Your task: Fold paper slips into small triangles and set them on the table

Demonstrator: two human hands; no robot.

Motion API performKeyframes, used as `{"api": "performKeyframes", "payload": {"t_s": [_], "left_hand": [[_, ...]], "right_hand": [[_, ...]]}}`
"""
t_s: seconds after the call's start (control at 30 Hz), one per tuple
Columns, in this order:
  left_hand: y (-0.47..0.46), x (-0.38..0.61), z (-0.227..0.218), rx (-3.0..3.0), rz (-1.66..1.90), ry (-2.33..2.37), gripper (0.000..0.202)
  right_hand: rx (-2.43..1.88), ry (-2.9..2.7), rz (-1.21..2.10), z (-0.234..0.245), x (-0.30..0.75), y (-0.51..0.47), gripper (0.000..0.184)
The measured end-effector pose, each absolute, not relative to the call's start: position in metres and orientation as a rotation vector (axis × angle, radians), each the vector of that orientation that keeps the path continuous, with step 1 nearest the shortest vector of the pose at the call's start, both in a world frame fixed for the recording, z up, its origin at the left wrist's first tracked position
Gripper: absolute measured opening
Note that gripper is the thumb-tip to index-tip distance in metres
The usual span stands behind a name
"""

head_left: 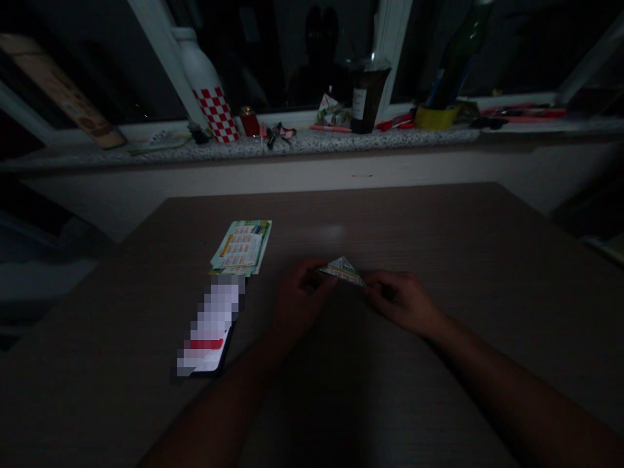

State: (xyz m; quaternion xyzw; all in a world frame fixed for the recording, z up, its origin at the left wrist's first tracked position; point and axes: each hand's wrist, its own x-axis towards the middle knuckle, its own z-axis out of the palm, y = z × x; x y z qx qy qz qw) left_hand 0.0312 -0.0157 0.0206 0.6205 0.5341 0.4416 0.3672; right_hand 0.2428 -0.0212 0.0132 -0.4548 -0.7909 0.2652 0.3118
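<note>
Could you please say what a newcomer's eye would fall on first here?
Probably the phone, its screen lit, on the left of the dim table. Next, perhaps, the folded paper triangle held between the left hand and right hand, then the checkered bottle on the windowsill behind.

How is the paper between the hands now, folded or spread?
Folded: the paper shows as a small triangle, held near its corners by the left hand and right hand.

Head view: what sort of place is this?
Probably a room in a home, perhaps at night: a wood-look table stands below a window with dark panes, and the speckled sill is cluttered.
</note>
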Motion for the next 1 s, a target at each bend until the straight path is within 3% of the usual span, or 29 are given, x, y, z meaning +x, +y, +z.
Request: {"api": "performKeyframes", "payload": {"t_s": [0.4,1.0], "left_hand": [[-0.0154,0.0323,0.0176,1.706,1.178,1.408,0.030],[-0.0174,0.0377,0.0145,1.896,1.219,1.283,0.019]], "right_hand": [[-1.239,-1.906,0.860,0.0073,0.2408,-0.0211,0.020],[-1.178,-2.039,0.695,0.0112,0.2338,-0.0247,0.022]]}}
